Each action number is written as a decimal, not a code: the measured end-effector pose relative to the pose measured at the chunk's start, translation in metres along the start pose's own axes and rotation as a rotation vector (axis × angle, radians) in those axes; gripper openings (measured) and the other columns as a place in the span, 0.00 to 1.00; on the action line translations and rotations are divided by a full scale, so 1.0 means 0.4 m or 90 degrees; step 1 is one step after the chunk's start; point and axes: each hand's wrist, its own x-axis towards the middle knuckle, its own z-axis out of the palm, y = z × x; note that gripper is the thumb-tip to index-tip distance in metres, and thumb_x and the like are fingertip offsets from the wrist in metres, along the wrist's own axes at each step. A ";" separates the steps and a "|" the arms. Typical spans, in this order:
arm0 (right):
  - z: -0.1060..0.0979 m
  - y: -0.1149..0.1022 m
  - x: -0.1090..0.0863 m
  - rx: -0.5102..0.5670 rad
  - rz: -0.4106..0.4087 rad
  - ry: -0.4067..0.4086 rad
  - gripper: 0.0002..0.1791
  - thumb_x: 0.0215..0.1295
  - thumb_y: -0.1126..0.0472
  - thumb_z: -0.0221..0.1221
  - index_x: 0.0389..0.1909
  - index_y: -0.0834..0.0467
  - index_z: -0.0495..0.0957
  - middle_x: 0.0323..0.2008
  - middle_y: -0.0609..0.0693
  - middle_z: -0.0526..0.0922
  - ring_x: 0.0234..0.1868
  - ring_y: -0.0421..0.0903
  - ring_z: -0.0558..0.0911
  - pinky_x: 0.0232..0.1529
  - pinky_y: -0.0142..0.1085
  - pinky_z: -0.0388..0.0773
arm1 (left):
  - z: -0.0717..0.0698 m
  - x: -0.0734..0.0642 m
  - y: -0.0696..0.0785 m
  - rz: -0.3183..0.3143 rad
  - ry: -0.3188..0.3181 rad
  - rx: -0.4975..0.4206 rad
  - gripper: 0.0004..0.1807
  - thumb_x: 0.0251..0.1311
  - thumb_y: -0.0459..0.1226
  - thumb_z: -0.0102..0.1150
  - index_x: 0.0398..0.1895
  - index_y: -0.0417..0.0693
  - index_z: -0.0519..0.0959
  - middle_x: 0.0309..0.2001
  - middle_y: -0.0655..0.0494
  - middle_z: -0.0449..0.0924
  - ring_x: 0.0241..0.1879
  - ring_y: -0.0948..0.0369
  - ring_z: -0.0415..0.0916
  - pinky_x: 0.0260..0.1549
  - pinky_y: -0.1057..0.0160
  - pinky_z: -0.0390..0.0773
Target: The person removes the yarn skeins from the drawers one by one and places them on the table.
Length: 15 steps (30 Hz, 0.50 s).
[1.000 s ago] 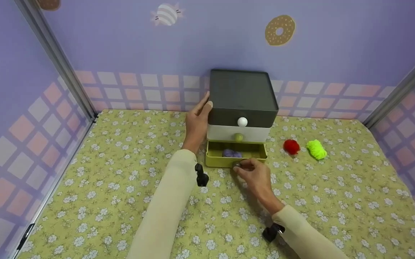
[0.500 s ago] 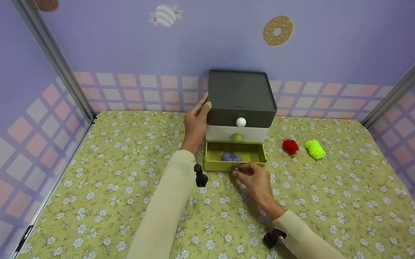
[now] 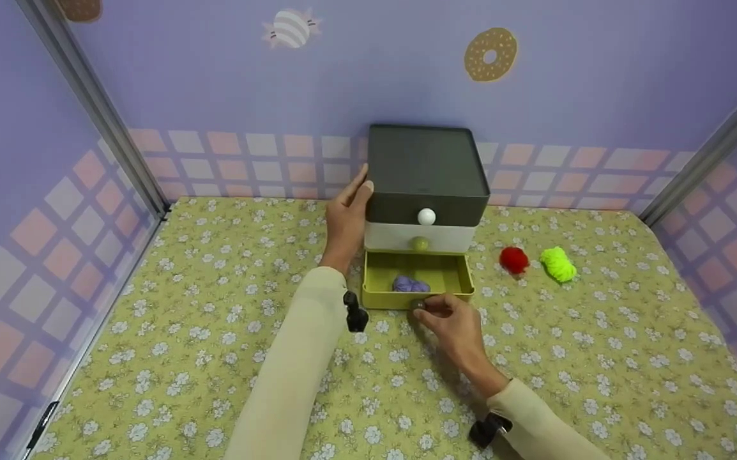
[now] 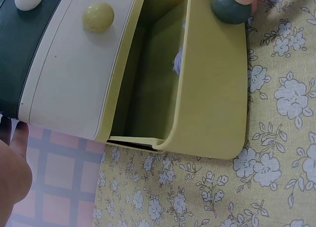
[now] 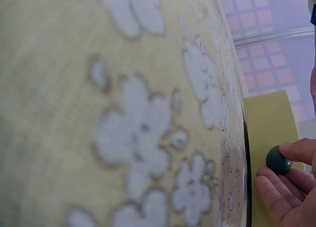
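A small drawer unit [image 3: 429,160] stands near the back wall, with a dark top tier, a white middle tier and a yellow-green bottom drawer [image 3: 381,300] pulled out. My left hand [image 3: 346,217] rests on the unit's left side, thumb near the dark tier's front corner. At the bottom drawer's front, my right hand [image 3: 455,326] pinches the dark green round knob [image 5: 279,159] between thumb and fingers. Inside that drawer lies a purple bundle of yarn [image 3: 410,284]. The white knob [image 3: 426,216] and the olive knob [image 3: 419,243] above are untouched.
Right of the unit, a red fuzzy ball [image 3: 514,260] and a neon yellow yarn bundle [image 3: 558,264] lie on the floral cloth [image 3: 215,358]. Purple panels with printed tiles stand at the back and both sides.
The bottom drawer has slid further out toward me, with my right hand on its knob. More of the purple yarn shows. My left hand stays against the unit.
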 end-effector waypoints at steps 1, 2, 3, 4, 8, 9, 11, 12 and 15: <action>0.000 0.000 -0.002 0.001 -0.001 0.000 0.11 0.63 0.63 0.76 0.42 0.63 0.88 0.38 0.53 0.90 0.40 0.50 0.88 0.42 0.40 0.87 | 0.000 0.000 0.000 0.000 -0.001 -0.001 0.25 0.83 0.51 0.52 0.79 0.67 0.71 0.78 0.67 0.65 0.78 0.65 0.60 0.73 0.59 0.64; -0.001 0.000 -0.003 0.000 -0.001 0.000 0.11 0.63 0.63 0.76 0.42 0.63 0.88 0.38 0.53 0.90 0.40 0.50 0.88 0.42 0.40 0.87 | 0.000 -0.001 -0.001 0.000 -0.003 -0.002 0.25 0.83 0.51 0.51 0.79 0.67 0.71 0.78 0.67 0.65 0.78 0.65 0.60 0.74 0.59 0.64; -0.001 0.000 -0.006 0.000 -0.003 -0.001 0.11 0.63 0.63 0.76 0.43 0.63 0.88 0.39 0.53 0.90 0.40 0.50 0.88 0.41 0.40 0.87 | 0.000 -0.001 -0.001 -0.001 -0.005 -0.003 0.26 0.83 0.51 0.51 0.80 0.66 0.71 0.78 0.67 0.65 0.78 0.65 0.59 0.74 0.59 0.64; -0.002 -0.001 -0.008 0.000 -0.004 -0.002 0.11 0.64 0.63 0.76 0.43 0.63 0.88 0.39 0.53 0.90 0.40 0.50 0.89 0.41 0.40 0.87 | 0.000 -0.002 0.000 0.000 -0.006 -0.003 0.26 0.83 0.51 0.51 0.80 0.65 0.70 0.78 0.67 0.65 0.78 0.65 0.60 0.74 0.59 0.64; -0.005 -0.004 -0.017 0.004 -0.013 -0.005 0.12 0.64 0.62 0.76 0.43 0.63 0.88 0.39 0.53 0.90 0.40 0.51 0.89 0.40 0.40 0.87 | -0.001 -0.003 0.000 0.001 -0.007 -0.006 0.26 0.83 0.51 0.52 0.80 0.65 0.70 0.78 0.68 0.65 0.78 0.65 0.60 0.73 0.59 0.64; -0.005 -0.004 -0.018 0.006 -0.015 -0.006 0.12 0.64 0.62 0.76 0.43 0.63 0.88 0.39 0.53 0.90 0.40 0.51 0.89 0.40 0.40 0.87 | -0.001 -0.003 0.000 0.002 -0.006 -0.006 0.26 0.83 0.51 0.52 0.80 0.65 0.70 0.78 0.68 0.65 0.78 0.65 0.60 0.73 0.60 0.64; -0.006 -0.005 -0.020 0.008 -0.021 -0.007 0.12 0.64 0.62 0.76 0.43 0.64 0.88 0.39 0.54 0.90 0.40 0.51 0.89 0.40 0.40 0.87 | -0.001 -0.002 -0.001 0.005 -0.005 -0.008 0.26 0.83 0.51 0.52 0.80 0.65 0.71 0.78 0.68 0.65 0.78 0.65 0.60 0.73 0.60 0.65; -0.005 -0.004 -0.020 0.009 -0.021 -0.008 0.12 0.64 0.62 0.76 0.43 0.64 0.88 0.39 0.54 0.90 0.39 0.51 0.89 0.39 0.39 0.87 | -0.001 -0.001 -0.001 0.005 -0.004 -0.008 0.26 0.83 0.51 0.52 0.79 0.66 0.71 0.78 0.68 0.66 0.77 0.65 0.60 0.73 0.60 0.65; -0.005 -0.002 -0.019 0.011 -0.025 -0.016 0.09 0.64 0.65 0.75 0.42 0.64 0.88 0.39 0.55 0.90 0.39 0.51 0.89 0.40 0.37 0.87 | -0.002 0.001 -0.002 0.006 -0.005 -0.007 0.26 0.83 0.51 0.52 0.80 0.65 0.71 0.78 0.69 0.65 0.78 0.65 0.60 0.73 0.61 0.64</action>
